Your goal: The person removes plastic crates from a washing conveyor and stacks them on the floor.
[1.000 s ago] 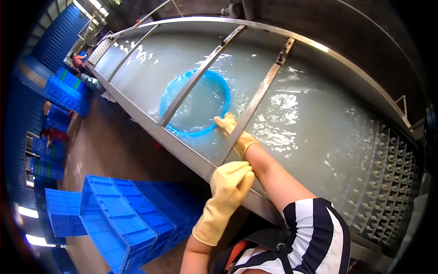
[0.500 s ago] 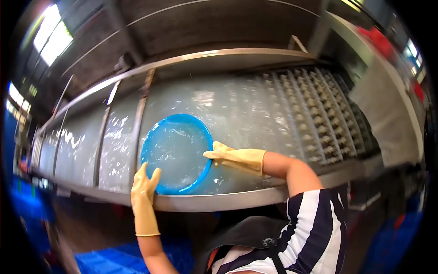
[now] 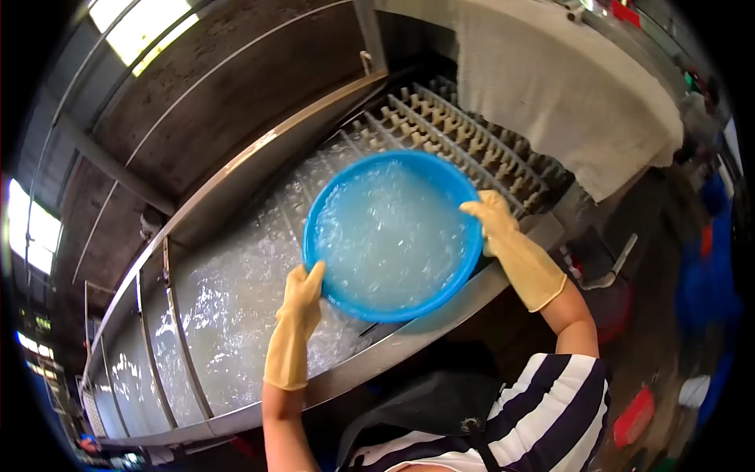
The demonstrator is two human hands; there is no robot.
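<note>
A round blue basin (image 3: 313, 228) full of cloudy water is held between my two hands over the long metal trough (image 3: 377, 358). Both hands wear yellowish rubber gloves. My left hand (image 3: 300, 295) grips the rim at the lower left, thumb on the edge. On the right side of the rim, my right hand (image 3: 494, 220) is closed round the edge with its thumb on top. The fingers under the basin are hidden. Behind the basin, rows of pale pegs on a conveyor (image 3: 440, 126) rise out of the trough water.
Metal crossbars (image 3: 182, 346) span the trough at left. A pale cloth (image 3: 550, 94) hangs over the machine at the upper right. A red object (image 3: 634, 417) and a white one (image 3: 694, 391) lie on the floor at right.
The basin has come up from the trough water and moved right toward the pegged conveyor, filled with water. My left hand has closed on its rim. The view has turned right.
</note>
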